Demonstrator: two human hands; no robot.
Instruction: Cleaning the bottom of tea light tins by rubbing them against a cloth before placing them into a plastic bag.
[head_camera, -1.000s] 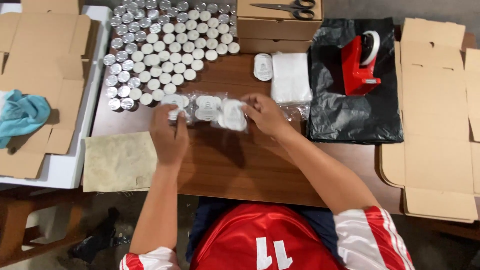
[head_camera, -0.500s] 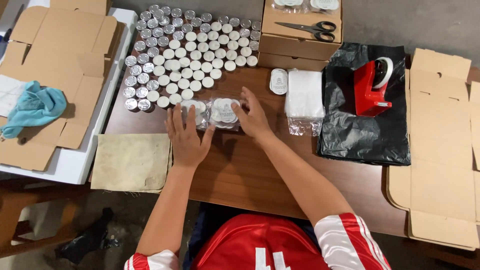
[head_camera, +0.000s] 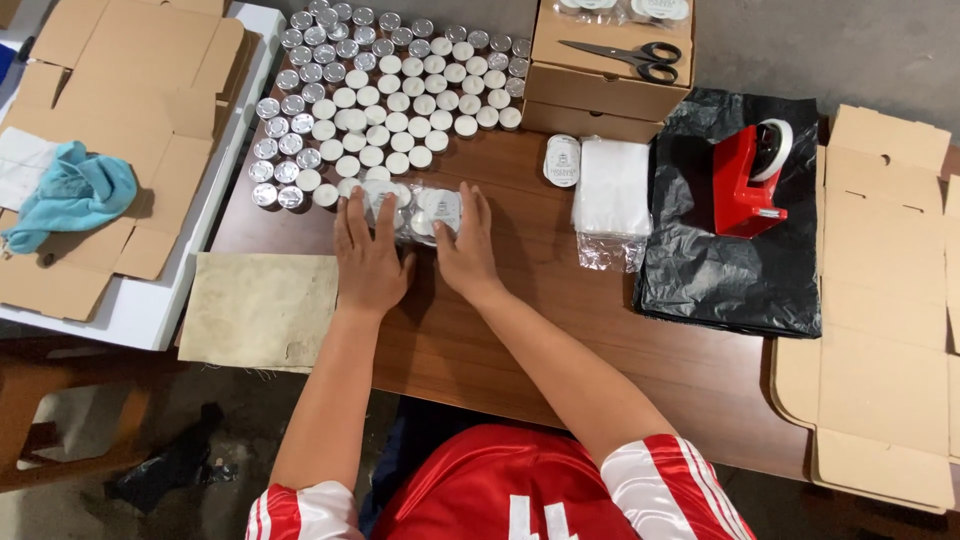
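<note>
Both hands lie flat on a wooden table (head_camera: 560, 330), fingers extended and slightly spread, pressing down on a clear plastic packet of tealights (head_camera: 425, 210). The left hand (head_camera: 368, 255) covers the packet's left end; the right hand (head_camera: 465, 245) rests on its right end, thumbs pointing inward. Neither hand is clenched: the fingers are open and laid on the packet rather than closed around it. The packet sits directly under the fingertips, at the table's middle.

Just beyond the fingertips stands a dense field of loose tealights (head_camera: 385, 95) in metal cups, touching the packet's far edge. To the right of the right fingers lie a small oval label (head_camera: 561, 160) and a stack of clear bags (head_camera: 611, 190); further right, a red tape dispenser (head_camera: 748, 175) stands on a black plastic bag (head_camera: 730, 270). Scissors (head_camera: 625, 55) rest on a closed cardboard box (head_camera: 605, 80). Left of the left fingers lies a beige cloth (head_camera: 260, 310); well beyond it, flat cardboard blanks (head_camera: 120, 90) and a blue rag (head_camera: 75, 195).
</note>
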